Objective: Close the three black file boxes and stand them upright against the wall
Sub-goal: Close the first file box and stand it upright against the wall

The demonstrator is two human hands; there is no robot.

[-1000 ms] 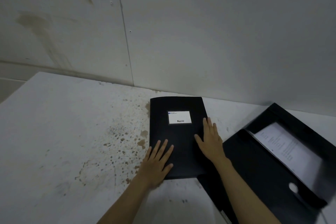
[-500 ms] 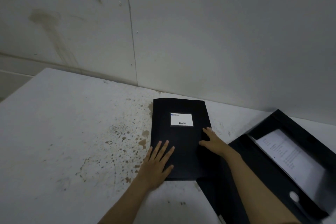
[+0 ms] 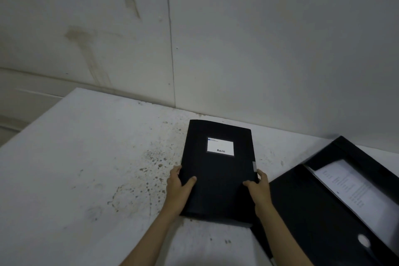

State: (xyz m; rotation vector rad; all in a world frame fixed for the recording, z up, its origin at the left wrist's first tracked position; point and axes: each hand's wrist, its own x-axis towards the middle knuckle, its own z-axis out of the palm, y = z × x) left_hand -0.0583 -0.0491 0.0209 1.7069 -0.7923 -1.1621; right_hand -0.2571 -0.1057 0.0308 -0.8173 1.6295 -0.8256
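Head cam has us looking down at the closed file box (image 3: 218, 170) lying flat on the white table (image 3: 86, 168), its far end close to the wall (image 3: 259, 49). A second ago our palms were flat on the lid, pressing it shut. Now both have slid out to the long sides: left hand (image 3: 178, 188) wrapped around the left edge with the thumb on top, right hand (image 3: 258, 188) clamped on the right edge just below the little grey tab. So closing looks done on this one, and we'd guess the lift to stand it up comes next.

Off to the right, the open file box (image 3: 323, 211) lies flat with printed paper (image 3: 354, 192) showing inside and its flap spread toward us. Its corner sits right beside our right wrist, so it might snag as we tip the closed one up. We can't see a third box. Brown speckled stains (image 3: 151, 168) mark the table left of the box.
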